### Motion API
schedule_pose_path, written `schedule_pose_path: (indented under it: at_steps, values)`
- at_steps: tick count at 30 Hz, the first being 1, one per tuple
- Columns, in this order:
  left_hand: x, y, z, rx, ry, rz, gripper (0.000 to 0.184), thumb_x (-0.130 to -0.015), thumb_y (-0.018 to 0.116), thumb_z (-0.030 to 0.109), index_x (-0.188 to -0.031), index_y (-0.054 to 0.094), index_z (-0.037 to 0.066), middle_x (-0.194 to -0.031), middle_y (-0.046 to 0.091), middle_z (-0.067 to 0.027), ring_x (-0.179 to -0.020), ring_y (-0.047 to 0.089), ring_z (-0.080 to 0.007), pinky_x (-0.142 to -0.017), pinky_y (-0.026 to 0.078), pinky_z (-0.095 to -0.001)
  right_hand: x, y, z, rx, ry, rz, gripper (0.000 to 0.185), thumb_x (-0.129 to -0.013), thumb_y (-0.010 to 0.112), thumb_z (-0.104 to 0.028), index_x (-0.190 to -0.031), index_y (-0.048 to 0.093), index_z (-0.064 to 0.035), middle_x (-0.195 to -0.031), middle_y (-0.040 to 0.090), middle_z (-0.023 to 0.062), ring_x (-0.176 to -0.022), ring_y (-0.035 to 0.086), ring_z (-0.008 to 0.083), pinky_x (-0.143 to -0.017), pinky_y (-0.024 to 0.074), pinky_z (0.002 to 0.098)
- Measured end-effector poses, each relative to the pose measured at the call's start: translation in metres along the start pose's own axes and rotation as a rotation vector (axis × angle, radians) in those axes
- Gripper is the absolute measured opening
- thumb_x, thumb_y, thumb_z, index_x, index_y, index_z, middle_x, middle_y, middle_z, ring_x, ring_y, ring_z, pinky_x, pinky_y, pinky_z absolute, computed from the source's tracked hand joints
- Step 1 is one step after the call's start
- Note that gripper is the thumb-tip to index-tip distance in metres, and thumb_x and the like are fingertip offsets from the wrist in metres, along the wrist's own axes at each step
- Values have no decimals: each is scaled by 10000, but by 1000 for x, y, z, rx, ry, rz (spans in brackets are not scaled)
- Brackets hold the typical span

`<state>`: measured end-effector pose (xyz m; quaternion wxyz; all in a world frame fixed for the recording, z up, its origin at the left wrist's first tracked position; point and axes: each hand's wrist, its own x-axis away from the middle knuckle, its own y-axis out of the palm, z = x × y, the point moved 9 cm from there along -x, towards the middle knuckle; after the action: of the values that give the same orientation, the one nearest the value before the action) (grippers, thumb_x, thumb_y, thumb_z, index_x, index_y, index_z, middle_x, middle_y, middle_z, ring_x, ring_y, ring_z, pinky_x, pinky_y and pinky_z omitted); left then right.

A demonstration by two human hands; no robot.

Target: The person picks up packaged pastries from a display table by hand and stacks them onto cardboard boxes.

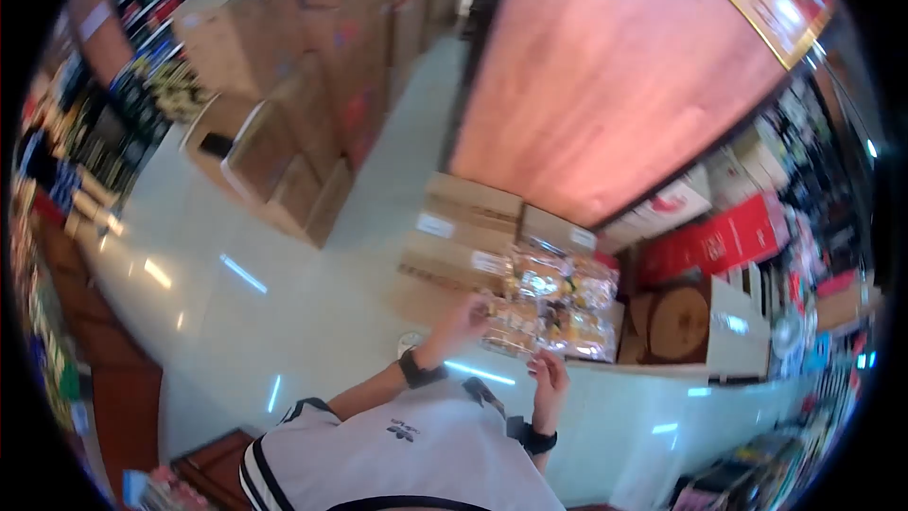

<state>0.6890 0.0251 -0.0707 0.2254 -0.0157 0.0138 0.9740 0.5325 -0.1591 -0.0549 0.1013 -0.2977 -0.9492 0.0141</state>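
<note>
Several clear plastic packs of yellow-brown items (541,276) lie side by side in an open cardboard box (615,317). My left hand (465,320) is at the near left pack (515,322), its fingers at the pack's left edge; they are blurred, so what they hold cannot be made out. My right hand (550,380) is just below the packs, its fingers raised and bent, near the front right pack (584,333). Whether it touches the wrapping is unclear. Both wrists wear dark bands.
Brown cartons (463,232) lie left of the packs. A wooden panel (615,66) rises behind them. Stacked boxes (331,66) stand at the upper left. To the right are a red box (714,244) and an open carton with a round brown object (679,322).
</note>
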Motion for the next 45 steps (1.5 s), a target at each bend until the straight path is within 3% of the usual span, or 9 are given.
schedule_pose_path:
  at_steps: [13, 17, 24, 25, 28, 33, 36, 37, 45]
  values:
    - [41, -83, 39, 278, 10, 424, 343, -904, 648, 92, -1216, 518, 32, -1019, 608, -80, -950, 606, -159, -827, 515, -305, -44, 88, -66, 661, -378, -351, 413, -977, 552, -312, -1263, 579, -15, -1016, 665, 122, -852, 625, 229, -782, 492, 357]
    - [62, -92, 41, 271, 97, 574, 352, -910, 621, 46, -1237, 497, 7, -1130, 589, -93, -1027, 597, -172, -891, 510, -328, -33, 136, -90, 248, -424, -688, 490, -983, 554, -340, -1377, 497, -53, -1177, 637, 158, -953, 637, 256, -820, 486, 412]
    - [119, -71, 68, 397, 79, 796, 432, -924, 629, 89, -1314, 454, 30, -1193, 582, -102, -1068, 586, -160, -898, 501, -322, -21, 149, -105, 345, -216, -983, 530, -985, 542, -394, -1399, 469, -71, -1339, 509, 184, -1059, 573, 289, -851, 473, 419]
    - [130, -61, 82, 391, 80, 820, 442, -928, 628, 98, -1327, 450, 32, -1206, 581, -100, -1067, 586, -155, -895, 502, -324, -19, 144, -80, 327, 138, -1008, 583, -988, 488, -473, -1434, 427, -103, -1427, 436, 173, -1232, 473, 331, -1002, 377, 470]
    - [151, -46, 84, 319, 159, 924, 470, -938, 619, 123, -1359, 439, 20, -1254, 575, -87, -1052, 591, -148, -886, 499, -339, -34, 143, -82, 814, -458, -1052, 652, -968, 429, -578, -1461, 390, -154, -1445, 429, 150, -1334, 353, 346, -1093, 238, 517]
    - [200, -2, 78, 291, 33, 1073, 454, -912, 644, 123, -1312, 464, 5, -1179, 589, -71, -1008, 603, -162, -860, 507, -324, -21, 123, -64, 884, -401, -1000, 611, -955, 399, -620, -1383, 479, -191, -1352, 515, 124, -1233, 448, 332, -1026, 305, 522]
    - [225, 2, 100, 86, 71, 1202, 426, -907, 642, 125, -1289, 479, 32, -1148, 574, -69, -1009, 576, -165, -862, 504, -315, 18, 118, -95, 809, -309, -1128, 574, -973, 441, -555, -1365, 493, -139, -1292, 557, 156, -1140, 522, 321, -972, 374, 445]
    - [238, 4, 102, 43, 116, 1260, 421, -906, 639, 124, -1286, 480, 38, -1143, 570, -69, -1023, 564, -166, -866, 504, -315, 9, 140, -73, 431, -647, -1243, 507, -1000, 480, -425, -1357, 492, -66, -1248, 575, 190, -1109, 546, 339, -961, 421, 412]
    - [360, 29, 102, 15, 273, 1574, 436, -864, 642, 55, -1270, 484, 56, -1116, 541, -56, -1067, 515, -167, -985, 438, -332, 121, 176, -31, -120, -159, -1790, 421, -994, 512, -322, -1231, 455, 21, -1113, 563, 138, -895, 613, 243, -728, 512, 336]
